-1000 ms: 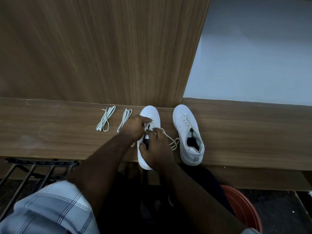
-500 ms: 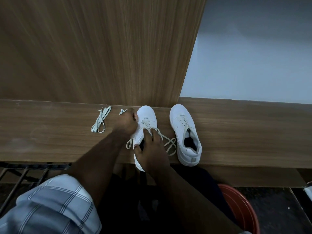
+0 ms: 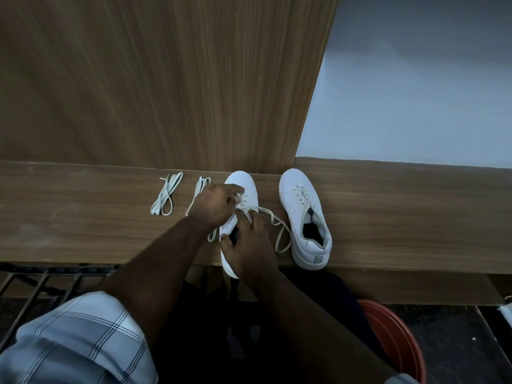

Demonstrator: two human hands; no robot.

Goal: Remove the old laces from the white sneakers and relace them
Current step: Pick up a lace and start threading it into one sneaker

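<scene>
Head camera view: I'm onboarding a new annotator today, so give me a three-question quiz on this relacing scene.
1. True or false: the right sneaker has a lace threaded through its eyelets.
2. How many loose lace bundles lie left of the left sneaker? A) one B) two C) three
3. Fill in: the right hand steadies the left sneaker while the left hand works at its ____.

Key: 1 false; 2 B, the far bundle and the near bundle; 3 lace.

Bare shelf (image 3: 401, 217) right of unlaced sneaker (image 3: 304, 217); lace bundles (image 3: 166, 198) occupy left.
</scene>
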